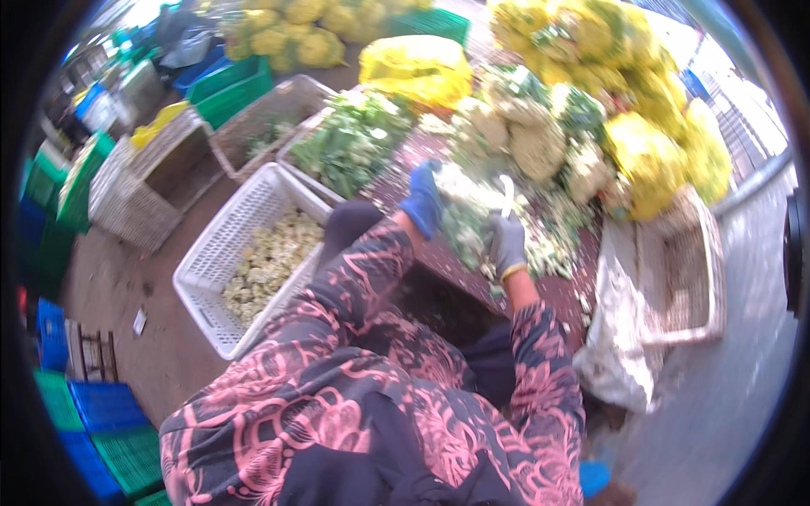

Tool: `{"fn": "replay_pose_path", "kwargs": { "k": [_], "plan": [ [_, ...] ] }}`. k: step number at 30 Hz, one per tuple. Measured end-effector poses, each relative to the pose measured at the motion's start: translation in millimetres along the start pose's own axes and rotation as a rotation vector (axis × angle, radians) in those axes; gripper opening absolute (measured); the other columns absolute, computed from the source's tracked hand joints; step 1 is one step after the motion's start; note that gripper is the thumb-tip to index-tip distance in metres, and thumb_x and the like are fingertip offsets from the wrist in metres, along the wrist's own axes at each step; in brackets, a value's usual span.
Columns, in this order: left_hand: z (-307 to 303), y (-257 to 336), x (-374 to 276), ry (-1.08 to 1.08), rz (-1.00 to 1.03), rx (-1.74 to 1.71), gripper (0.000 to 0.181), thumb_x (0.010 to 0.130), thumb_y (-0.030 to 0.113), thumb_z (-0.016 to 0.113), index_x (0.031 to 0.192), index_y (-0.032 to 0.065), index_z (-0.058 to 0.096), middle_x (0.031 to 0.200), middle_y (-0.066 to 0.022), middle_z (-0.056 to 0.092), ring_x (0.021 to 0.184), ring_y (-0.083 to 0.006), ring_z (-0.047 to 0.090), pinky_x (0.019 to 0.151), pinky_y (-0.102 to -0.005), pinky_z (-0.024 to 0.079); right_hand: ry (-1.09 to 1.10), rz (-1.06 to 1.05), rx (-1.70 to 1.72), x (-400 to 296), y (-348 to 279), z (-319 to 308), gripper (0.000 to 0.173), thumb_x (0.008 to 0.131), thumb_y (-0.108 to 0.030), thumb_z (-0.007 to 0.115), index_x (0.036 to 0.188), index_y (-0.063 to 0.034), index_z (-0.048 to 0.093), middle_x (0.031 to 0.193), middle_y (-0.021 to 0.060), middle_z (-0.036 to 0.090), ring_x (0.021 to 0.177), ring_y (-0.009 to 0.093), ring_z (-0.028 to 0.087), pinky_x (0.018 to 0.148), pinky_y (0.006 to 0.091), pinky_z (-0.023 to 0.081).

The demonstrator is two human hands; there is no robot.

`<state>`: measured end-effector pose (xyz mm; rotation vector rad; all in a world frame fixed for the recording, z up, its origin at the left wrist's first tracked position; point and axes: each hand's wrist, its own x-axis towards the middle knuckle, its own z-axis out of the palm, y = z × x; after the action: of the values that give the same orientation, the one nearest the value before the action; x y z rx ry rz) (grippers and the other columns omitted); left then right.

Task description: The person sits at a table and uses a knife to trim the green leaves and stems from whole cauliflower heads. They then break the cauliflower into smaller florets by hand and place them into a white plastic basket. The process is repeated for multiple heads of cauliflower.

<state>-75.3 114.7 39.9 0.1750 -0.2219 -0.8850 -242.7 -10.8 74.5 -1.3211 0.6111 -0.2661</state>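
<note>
My left hand (425, 197), in a blue glove, grips the side of a cauliflower head (467, 185) above a dark red work table (436, 254). In a grey glove with a yellow cuff, my right hand (506, 241) is closed around a slim white tool (507, 193), possibly a knife, that points up beside the head. Motion blur hides the tool's exact shape. Green leaves (465, 234) and pale cauliflower trimmings (550, 250) lie below and around my right hand. Beyond my hands, whole cauliflower heads (535, 148) are heaped on the table.
A white plastic basket (202, 278) by my left leg holds cut florets (272, 265). Leaves fill another crate (304, 166) behind it. Yellow net sacks (645, 158) are piled at the back right. A worn crate (712, 278) and a white plastic sack (610, 341) stand at right.
</note>
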Motion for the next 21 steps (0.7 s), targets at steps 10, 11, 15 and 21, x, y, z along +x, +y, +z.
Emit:
{"fn": "replay_pose_path", "kwargs": {
  "k": [10,11,15,21],
  "plan": [
    [36.9,161.6,-139.7,0.656,1.167,0.581,0.024,0.088,0.014,0.052,0.107,0.0028,0.060,0.099,-0.0095,0.062,0.092,-0.0218,0.062,0.084,-0.0345,0.051,-0.710,0.305,0.271,-31.3,-7.4,249.6,0.031,0.089,-0.031,0.050,0.114,-0.0126,0.052,0.088,0.0092,0.063,0.046,0.014,0.047,0.037,0.0295,0.038],
    [46.3,171.6,-161.1,0.670,1.213,0.578,0.024,0.088,0.014,0.052,0.108,0.0032,0.059,0.100,-0.0093,0.062,0.092,-0.0218,0.062,0.085,-0.0344,0.051,-0.749,0.324,0.294,-38.1,-8.5,270.0,0.035,0.089,-0.028,0.050,0.121,-0.0146,0.049,0.088,0.0101,0.063,0.044,0.013,0.045,0.036,0.0312,0.038],
    [51.9,196.7,-220.4,0.747,1.278,0.633,0.039,0.088,0.009,0.050,0.127,0.0042,0.051,0.112,-0.0093,0.057,0.101,-0.0203,0.058,0.090,-0.0354,0.049,-0.779,0.296,0.121,-53.3,-3.0,331.0,0.043,0.086,-0.017,0.051,0.129,-0.0164,0.046,0.086,0.0119,0.061,0.041,0.014,0.043,0.034,0.0339,0.038],
    [25.7,241.6,-298.8,0.317,0.551,0.221,0.044,0.096,0.032,0.049,0.133,0.0088,0.047,0.125,-0.0130,0.057,0.115,-0.0278,0.056,0.097,-0.0474,0.046,-0.836,0.023,-0.076,-53.0,6.1,361.6,0.037,0.082,-0.010,0.059,0.119,-0.0109,0.056,0.073,0.0044,0.057,0.040,0.011,0.044,0.033,0.0268,0.035]
  ]
}}
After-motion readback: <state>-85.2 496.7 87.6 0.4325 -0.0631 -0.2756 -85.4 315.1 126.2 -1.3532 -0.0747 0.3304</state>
